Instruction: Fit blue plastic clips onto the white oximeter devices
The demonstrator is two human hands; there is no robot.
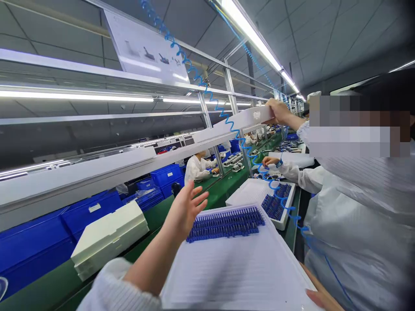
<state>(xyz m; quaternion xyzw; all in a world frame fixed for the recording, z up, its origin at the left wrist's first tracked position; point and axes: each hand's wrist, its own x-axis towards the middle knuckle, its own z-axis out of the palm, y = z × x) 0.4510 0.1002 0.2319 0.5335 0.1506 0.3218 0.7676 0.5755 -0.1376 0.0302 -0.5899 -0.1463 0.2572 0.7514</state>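
My left hand (186, 207) is raised over the left side of a white tray (233, 268), palm turned to the right and fingers spread, with nothing in it. At the lower right, my right hand (319, 293) grips the tray's right edge, thumb on top and fingers along the outer side. Rows of small blue parts (227, 223) stand close together at the tray's far end. The ribbed near part of the tray is bare, with a shadow across it.
Beyond lies another white tray (249, 190) with blue parts. A co-worker (350, 194) at the right holds a long white box (240, 121) at the shelf. A coiled blue hose (248, 149) hangs in front. White foam boxes (110, 233) and blue bins (94, 209) are left.
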